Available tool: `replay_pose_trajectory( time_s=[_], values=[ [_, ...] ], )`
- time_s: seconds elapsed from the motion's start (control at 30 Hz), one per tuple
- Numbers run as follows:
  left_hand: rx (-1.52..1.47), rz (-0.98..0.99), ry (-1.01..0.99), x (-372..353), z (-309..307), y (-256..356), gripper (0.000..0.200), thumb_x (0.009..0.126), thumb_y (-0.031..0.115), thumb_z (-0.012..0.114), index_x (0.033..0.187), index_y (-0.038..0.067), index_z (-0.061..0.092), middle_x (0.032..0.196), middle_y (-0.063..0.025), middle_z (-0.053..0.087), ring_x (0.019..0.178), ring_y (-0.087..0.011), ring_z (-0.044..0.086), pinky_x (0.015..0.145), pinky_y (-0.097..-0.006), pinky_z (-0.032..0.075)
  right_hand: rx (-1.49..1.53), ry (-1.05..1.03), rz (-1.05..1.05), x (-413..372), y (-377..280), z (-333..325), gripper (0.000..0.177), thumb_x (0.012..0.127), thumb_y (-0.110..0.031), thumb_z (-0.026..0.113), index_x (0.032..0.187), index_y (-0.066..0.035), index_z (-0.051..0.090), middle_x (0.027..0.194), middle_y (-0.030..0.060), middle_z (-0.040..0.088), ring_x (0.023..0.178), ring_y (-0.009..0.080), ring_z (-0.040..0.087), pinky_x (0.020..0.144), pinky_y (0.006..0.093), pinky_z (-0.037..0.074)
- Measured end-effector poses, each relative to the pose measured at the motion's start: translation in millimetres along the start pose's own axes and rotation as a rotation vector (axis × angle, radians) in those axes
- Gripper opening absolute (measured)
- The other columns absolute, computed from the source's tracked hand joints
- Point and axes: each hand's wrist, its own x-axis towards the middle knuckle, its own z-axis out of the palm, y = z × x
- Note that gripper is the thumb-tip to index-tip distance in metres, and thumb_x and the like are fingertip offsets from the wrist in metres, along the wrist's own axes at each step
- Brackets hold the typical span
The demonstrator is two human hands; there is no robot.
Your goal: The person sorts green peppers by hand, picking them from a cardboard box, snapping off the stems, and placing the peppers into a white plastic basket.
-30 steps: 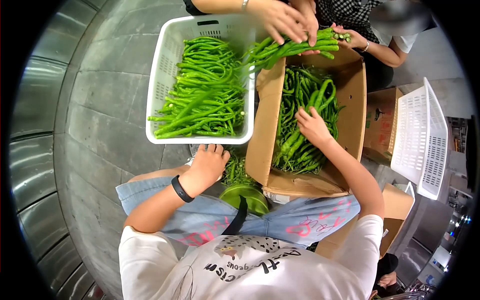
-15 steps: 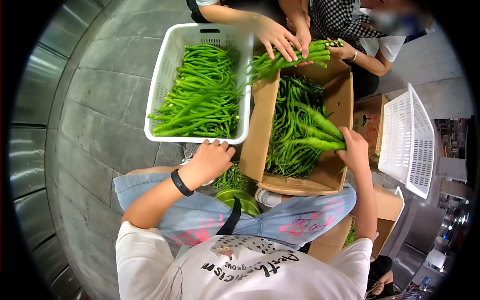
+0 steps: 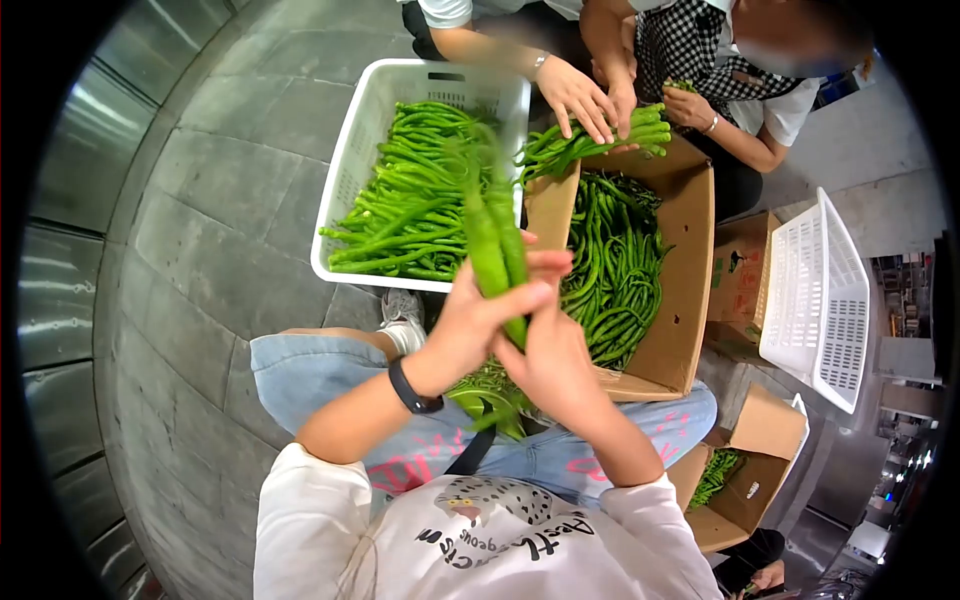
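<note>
Long green chili peppers (image 3: 486,240) stand in a small bunch between my hands, tips pointing up and away and slightly blurred. My left hand (image 3: 468,312), with a black band on its wrist, closes round them from the left. From the right, my right hand (image 3: 560,345) presses against the same peppers, its fingers partly hidden. Beyond my left hand is a white plastic basket (image 3: 340,190) filled with peppers laid lengthwise. Right of my hands, a cardboard box (image 3: 683,260) holds many loose, tangled peppers.
Across the box, a co-worker's hands (image 3: 590,105) hold a pepper bunch; another person's hand (image 3: 690,105) is beside them. A white crate (image 3: 820,300) leans at right, near an open carton (image 3: 770,420) with greens. A green container (image 3: 490,410) sits between my knees.
My right hand has brought the peppers from over the box leftward to my middle. My left hand has left the basket's rim and joined it. The co-worker's bunch has shifted slightly.
</note>
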Motion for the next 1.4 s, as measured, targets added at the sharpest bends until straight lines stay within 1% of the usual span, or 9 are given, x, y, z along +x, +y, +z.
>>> replay_pose_trajectory(
  time_s=[0.13, 0.2, 0.3, 0.47, 0.63, 0.9, 1.0, 1.13, 1.4],
  values=[
    [-0.062, -0.140, 0.083, 7, -50, 8, 0.035, 0.088, 0.017, 0.059, 0.117, 0.003, 0.047, 0.089, -0.0107, 0.063, 0.086, -0.0234, 0.064, 0.080, -0.0365, 0.052, 0.078, -0.196, -0.214, 14, -1, -7, 0.067, 0.078, -0.028, 0.070, 0.127, 0.004, 0.038, 0.110, 0.0260, 0.057, 0.100, 0.0402, 0.058, 0.085, 0.0424, 0.047],
    [-0.104, -0.177, 0.024, 5, -54, 12, 0.040, 0.089, 0.017, 0.059, 0.122, 0.003, 0.041, 0.093, -0.0153, 0.063, 0.085, -0.0239, 0.064, 0.076, -0.0354, 0.054, 0.169, -0.125, -0.162, 17, 8, -14, 0.038, 0.081, -0.028, 0.068, 0.105, 0.001, 0.062, 0.093, 0.0166, 0.064, 0.082, 0.0338, 0.061, 0.076, 0.0396, 0.048],
    [-0.085, -0.194, -0.010, 1, -52, 11, 0.043, 0.090, 0.017, 0.057, 0.127, 0.008, 0.036, 0.099, -0.0162, 0.060, 0.078, -0.0235, 0.064, 0.069, -0.0328, 0.054, 0.347, -0.160, 0.027, 26, 13, -28, 0.018, 0.083, -0.017, 0.065, 0.086, 0.000, 0.067, 0.071, 0.0102, 0.063, 0.061, 0.0163, 0.058, 0.057, 0.0264, 0.045],
    [0.063, -0.249, -0.042, -2, -52, 1, 0.040, 0.087, 0.014, 0.062, 0.119, 0.003, 0.040, 0.092, -0.0107, 0.059, 0.070, -0.0180, 0.062, 0.060, -0.0301, 0.052, 0.784, 0.148, 0.177, 45, 22, -26, 0.027, 0.089, -0.016, 0.061, 0.111, 0.000, 0.055, 0.082, -0.0023, 0.056, 0.068, 0.0027, 0.051, 0.057, 0.0163, 0.039],
    [0.146, -0.300, -0.117, -5, -54, -4, 0.034, 0.086, 0.013, 0.063, 0.112, 0.002, 0.046, 0.087, -0.0098, 0.059, 0.062, -0.0161, 0.059, 0.054, -0.0287, 0.048, 0.784, 0.151, 0.218, 46, 29, -25, 0.025, 0.092, -0.023, 0.057, 0.082, -0.001, 0.065, 0.077, 0.0010, 0.055, 0.058, 0.0054, 0.046, 0.054, 0.0190, 0.038],
    [0.040, -0.384, -0.237, -4, -55, -8, 0.034, 0.085, 0.016, 0.063, 0.109, -0.002, 0.049, 0.086, -0.0122, 0.060, 0.061, -0.0169, 0.058, 0.053, -0.0286, 0.048, 1.878, -0.378, 0.309, 42, 79, -19, 0.026, 0.094, -0.027, 0.051, 0.089, -0.002, 0.057, 0.082, 0.0044, 0.054, 0.077, 0.0102, 0.050, 0.057, 0.0228, 0.042],
    [0.016, -0.417, -0.268, -5, -56, -8, 0.036, 0.085, 0.019, 0.063, 0.111, -0.002, 0.049, 0.085, -0.0123, 0.060, 0.061, -0.0163, 0.059, 0.054, -0.0274, 0.049, 1.523, 0.045, 0.384, 40, 53, -18, 0.018, 0.089, -0.019, 0.058, 0.096, -0.003, 0.057, 0.085, 0.0062, 0.057, 0.071, 0.0142, 0.055, 0.070, 0.0261, 0.046],
    [0.017, -0.502, -0.401, -6, -54, -13, 0.038, 0.088, 0.022, 0.059, 0.117, 0.001, 0.046, 0.082, -0.0110, 0.060, 0.058, -0.0145, 0.057, 0.053, -0.0257, 0.047, 1.269, -0.157, 0.263, 31, 54, -20, 0.025, 0.087, -0.011, 0.059, 0.109, 0.001, 0.057, 0.096, 0.0074, 0.061, 0.081, 0.0153, 0.058, 0.081, 0.0286, 0.047],
    [0.026, -0.550, -0.447, -8, -53, -22, 0.045, 0.095, 0.029, 0.050, 0.132, 0.007, 0.037, 0.075, -0.0084, 0.056, 0.050, -0.0101, 0.049, 0.048, -0.0224, 0.040, 1.534, -0.161, 0.537, 22, 75, -2, 0.024, 0.090, -0.025, 0.058, 0.096, -0.001, 0.061, 0.076, 0.0049, 0.058, 0.068, 0.0146, 0.055, 0.063, 0.0269, 0.046]
  ],
)
